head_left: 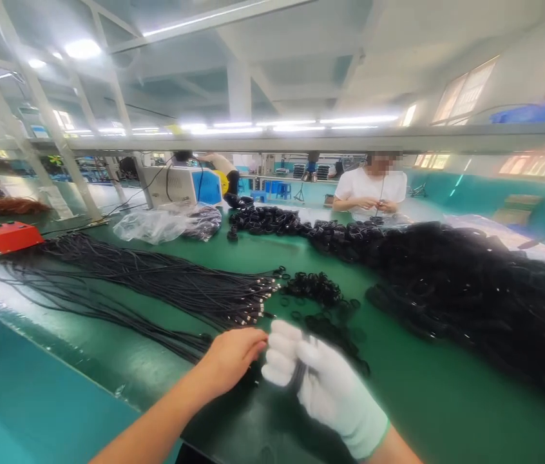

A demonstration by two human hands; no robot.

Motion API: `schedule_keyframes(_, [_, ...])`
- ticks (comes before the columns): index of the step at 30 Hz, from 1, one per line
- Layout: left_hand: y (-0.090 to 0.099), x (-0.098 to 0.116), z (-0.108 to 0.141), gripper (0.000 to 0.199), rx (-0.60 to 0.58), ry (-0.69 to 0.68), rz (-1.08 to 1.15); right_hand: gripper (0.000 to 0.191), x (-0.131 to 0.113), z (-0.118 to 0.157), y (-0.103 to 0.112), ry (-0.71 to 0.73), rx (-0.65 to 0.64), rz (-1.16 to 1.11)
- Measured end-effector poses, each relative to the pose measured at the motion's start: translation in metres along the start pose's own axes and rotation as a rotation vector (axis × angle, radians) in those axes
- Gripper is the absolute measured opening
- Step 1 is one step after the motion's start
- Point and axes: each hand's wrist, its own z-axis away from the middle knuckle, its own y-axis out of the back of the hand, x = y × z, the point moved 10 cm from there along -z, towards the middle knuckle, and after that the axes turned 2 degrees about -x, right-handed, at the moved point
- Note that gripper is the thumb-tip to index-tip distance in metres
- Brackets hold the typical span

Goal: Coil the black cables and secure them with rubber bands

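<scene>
My bare left hand (pixel 234 357) has its fingers closed together beside the fingertips of my other hand; what it pinches, if anything, is too small to name. My right hand (pixel 321 380), in a white glove, is curled round a black cable bundle (pixel 297 377), somewhat blurred. Long black cables (pixel 156 277) lie across the green table to the left, their metal-tipped ends just beyond my hands. Small black rings (pixel 318 289) sit in a loose pile past my right hand.
A large heap of black coiled cables (pixel 466 290) covers the right side. A red control box (pixel 9 236) stands at the left, and clear plastic bags (pixel 166 222) lie at the back. Across the table, a person (pixel 372 187) handles a cable. A metal shelf beam (pixel 272 138) spans above.
</scene>
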Motion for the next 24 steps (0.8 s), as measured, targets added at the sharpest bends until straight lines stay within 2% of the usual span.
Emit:
schedule_keyframes(3, [0.005, 0.000, 0.007, 0.027, 0.084, 0.128, -0.282, 0.038, -0.028, 0.001, 0.023, 0.125, 0.140, -0.081])
schedule_keyframes(5, [-0.001, 0.013, 0.015, 0.026, 0.098, 0.140, -0.413, 0.035, -0.037, 0.002, 0.033, 0.164, 0.202, -0.065])
schedule_keyframes(8, [-0.014, 0.042, 0.023, 0.025, 0.096, 0.054, -0.506, 0.035, -0.038, 0.003, 0.039, 0.163, 0.235, -0.032])
schedule_keyframes(11, [-0.023, 0.061, 0.026, 0.021, 0.090, -0.052, -0.525, 0.037, -0.035, 0.003, 0.040, 0.153, 0.235, -0.008])
schedule_keyframes(16, [-0.015, 0.079, 0.021, 0.020, 0.154, -0.307, -0.612, 0.038, -0.026, 0.003, 0.039, 0.071, 0.309, 0.170])
schedule_keyframes(18, [-0.006, 0.089, 0.019, 0.017, 0.157, -0.455, -0.667, 0.034, -0.017, 0.001, 0.030, -0.009, 0.250, 0.279])
schedule_keyframes(20, [0.004, 0.096, 0.015, 0.015, 0.130, -0.577, -0.679, 0.029, -0.006, 0.000, 0.013, -0.089, 0.094, 0.308])
schedule_keyframes(22, [0.014, 0.098, 0.009, 0.019, 0.088, -0.637, -0.633, 0.030, 0.005, 0.003, 0.000, -0.150, -0.061, 0.250])
schedule_keyframes(24, [0.019, 0.100, 0.005, 0.017, 0.056, -0.668, -0.566, 0.033, 0.013, 0.007, -0.003, -0.201, -0.135, 0.190])
